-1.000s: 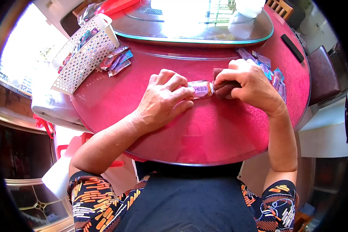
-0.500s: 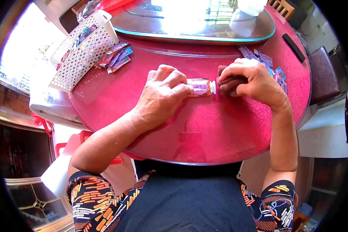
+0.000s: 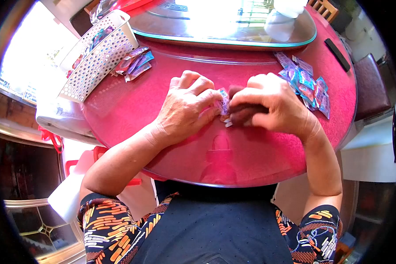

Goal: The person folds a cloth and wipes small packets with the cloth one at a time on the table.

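Observation:
A small plastic packet [image 3: 223, 103] with white and purple print is just above the pink table, between my two hands. My left hand [image 3: 185, 103] is closed, with thumb and index finger pinching the packet's left side. On the other side, the curled fingers of my right hand [image 3: 273, 105] press against the packet's right edge. Motion blurs the right thumb, and part of the packet is hidden behind these fingers. A small white tip shows at its lower end.
Several blue and purple packets [image 3: 308, 83] lie piled on the right. A white perforated basket [image 3: 101, 57] stands at the left, with more packets [image 3: 136, 64] beside it. A glass-topped turntable [image 3: 224, 37] is at the back, and a black bar-shaped object [image 3: 337, 55] lies far right.
My right hand has moved left and down to the packet. The packet has turned from lying sideways to a steeper angle. My left hand has stayed nearly in place.

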The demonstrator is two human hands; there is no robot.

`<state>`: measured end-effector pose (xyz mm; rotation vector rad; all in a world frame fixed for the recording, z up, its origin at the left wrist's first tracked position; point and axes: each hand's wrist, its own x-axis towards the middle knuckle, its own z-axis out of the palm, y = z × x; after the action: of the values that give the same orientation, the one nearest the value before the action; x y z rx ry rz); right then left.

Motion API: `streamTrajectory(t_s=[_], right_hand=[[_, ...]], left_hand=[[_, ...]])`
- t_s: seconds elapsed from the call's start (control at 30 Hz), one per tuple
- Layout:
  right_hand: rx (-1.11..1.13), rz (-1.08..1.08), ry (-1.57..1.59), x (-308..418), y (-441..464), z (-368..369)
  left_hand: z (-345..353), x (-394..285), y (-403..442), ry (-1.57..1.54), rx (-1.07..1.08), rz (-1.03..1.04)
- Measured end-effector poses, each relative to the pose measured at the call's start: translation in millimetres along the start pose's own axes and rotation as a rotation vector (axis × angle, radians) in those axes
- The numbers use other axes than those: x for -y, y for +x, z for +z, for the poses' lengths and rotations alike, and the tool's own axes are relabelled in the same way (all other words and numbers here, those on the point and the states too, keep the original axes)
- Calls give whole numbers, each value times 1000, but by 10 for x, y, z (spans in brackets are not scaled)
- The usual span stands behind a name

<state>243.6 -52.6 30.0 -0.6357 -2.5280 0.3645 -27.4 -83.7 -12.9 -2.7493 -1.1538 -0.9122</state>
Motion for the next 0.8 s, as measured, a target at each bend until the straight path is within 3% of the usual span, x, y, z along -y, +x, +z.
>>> streamTrajectory(t_s=[0.1, 0.23, 0.3, 0.5, 0.63, 0.8], right_hand=[[223, -19, 190, 103, 25, -98], [34, 63, 361, 20, 33, -167], [-88, 250, 586, 14, -8, -156], [-104, 218, 443, -13, -19, -191], [-119, 132, 224, -16, 12, -145], [-122, 68, 138, 23, 59, -6]], left_hand=[[42, 32, 6, 18, -37, 23], [0, 55, -32, -30, -16, -48], [-34, 40, -28, -65, 15, -42], [14, 29, -30, -33, 58, 138], [-21, 19, -43, -151, 16, -6], [-72, -10, -36, -212, 73, 15]])
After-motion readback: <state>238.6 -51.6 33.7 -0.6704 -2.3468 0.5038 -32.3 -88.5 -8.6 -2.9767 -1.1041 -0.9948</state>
